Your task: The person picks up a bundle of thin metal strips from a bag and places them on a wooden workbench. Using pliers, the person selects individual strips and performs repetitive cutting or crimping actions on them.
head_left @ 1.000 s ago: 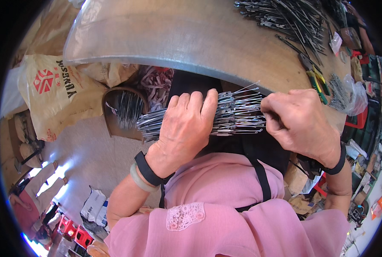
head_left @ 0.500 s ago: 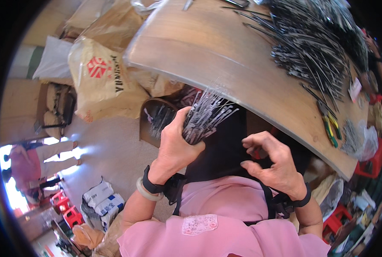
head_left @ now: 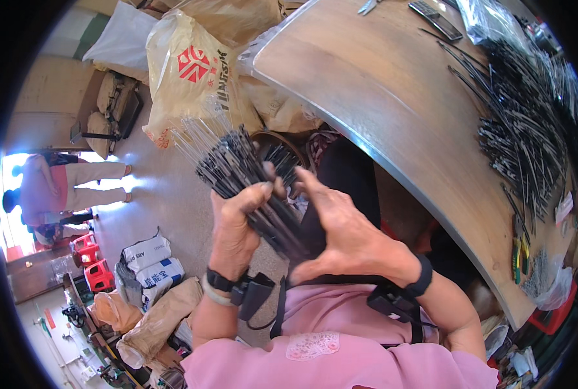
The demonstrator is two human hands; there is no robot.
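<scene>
My left hand (head_left: 235, 217) is closed round a thick bundle of thin black rods (head_left: 227, 162) with fine wire ends, above the floor left of the table. The wire ends fan out toward the upper left, and the dark lower end slants down to the right, slightly blurred. Beside that lower end, my right hand (head_left: 350, 233) is cupped with thumb and fingers spread apart. Its fingertips come near the bundle; whether they touch it I cannot make out. Behind the bundle, a round container (head_left: 272, 139) with more dark rods is partly hidden.
The wooden table (head_left: 379, 84) bears a large pile of black rods (head_left: 529, 123), a phone (head_left: 435, 19), pliers (head_left: 521, 256) and a heap of thin metal pieces (head_left: 540, 275). Yellowish sacks (head_left: 185, 71) stand left of it. Red stools (head_left: 97, 275) and a person (head_left: 49, 185) are farther left.
My left hand has tilted the bundle to the left, so its black lower length shows. My right hand has moved left to the bundle's lower end. The view has shifted.
</scene>
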